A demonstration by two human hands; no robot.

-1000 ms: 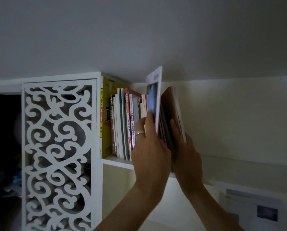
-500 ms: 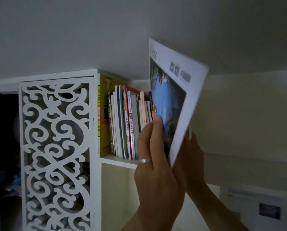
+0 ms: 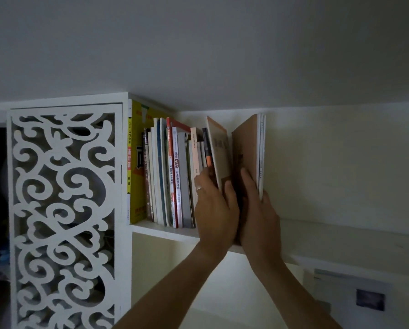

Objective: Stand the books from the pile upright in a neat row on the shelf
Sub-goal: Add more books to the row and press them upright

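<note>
Squaring step: left hand (image 3: 216, 207) pinches the tan book (image 3: 218, 150), right hand (image 3: 258, 210) grips the brown-covered books (image 3: 246, 143) just beside it; next, close that gap.

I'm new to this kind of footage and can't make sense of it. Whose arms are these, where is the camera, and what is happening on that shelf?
There is no machine here: a person wears a wide-angle camera on the head, so you see their own two bare arms reaching up. The white shelf carries a row of upright books, starting with a tall yellow book next to a carved white panel. The left hand, which wears a ring, holds a tan book that tilts left. The right hand holds a brown book with thin white ones behind it. A dark gap stands open between the two.
</note>
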